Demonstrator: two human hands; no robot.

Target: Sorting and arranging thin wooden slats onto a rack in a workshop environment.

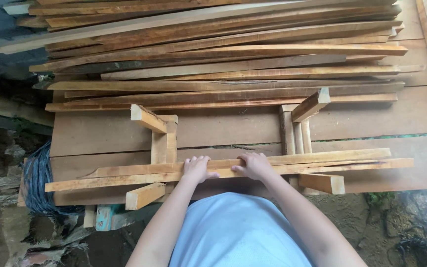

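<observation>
1. Near the front edge of the plank table [100,133], I see both of my hands resting side by side on two long thin slats [322,163] that lie one against the other, running left to right.
2. My left hand [197,168] lies palm down on the slats, fingers close together and curled over the far edge; it presses rather than pinches.
3. My right hand [254,165] sits just beside it, also palm down, fingers together and bent over the same far edge, thumb pointing towards the left hand.
4. Under the slats I count two small wooden frames: the left frame [163,141] and the right frame [296,133], well apart, each built from short blocks, with the slats bridging across both.
5. One short block [144,196] juts out below the slats on the left, and another [323,183] on the right.
6. Behind the frames lies a big stack of long slats [223,54], too many and too overlapped for me to count.
7. At the table's left end I see one bundle of blue cord [38,178].
</observation>
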